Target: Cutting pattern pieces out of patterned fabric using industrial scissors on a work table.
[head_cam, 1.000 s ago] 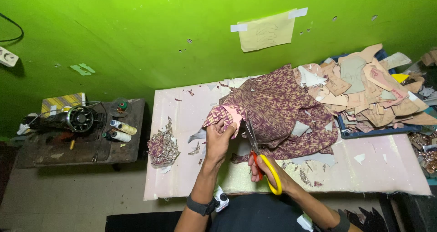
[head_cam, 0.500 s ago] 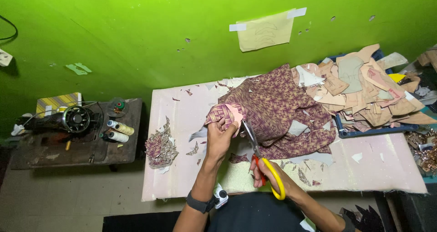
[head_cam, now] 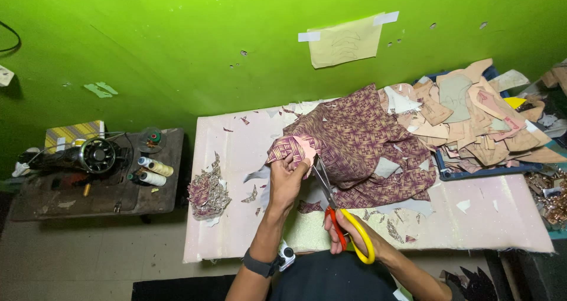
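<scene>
The patterned maroon cloth (head_cam: pixel 360 141) lies heaped on the pale pink tabletop (head_cam: pixel 236 153), one edge lifted toward the person. The left hand (head_cam: pixel 287 180) pinches that edge together with a pink paper piece (head_cam: pixel 304 147), fingers closed around it, forearm stretched forward with a dark wristband (head_cam: pixel 260 264). The right hand (head_cam: pixel 348 233) grips scissors (head_cam: pixel 339 218) with one red and one yellow handle, blades pointing up into the cloth; how far the blades gape is hard to tell. Above, a pale yellow paper sheet (head_cam: pixel 345 40) is taped to the green wall (head_cam: pixel 177 41). Tan cut pieces (head_cam: pixel 472 112) pile at the right. Thread spools (head_cam: pixel 152 172) stand by a sewing machine (head_cam: pixel 88 156) at the left
</scene>
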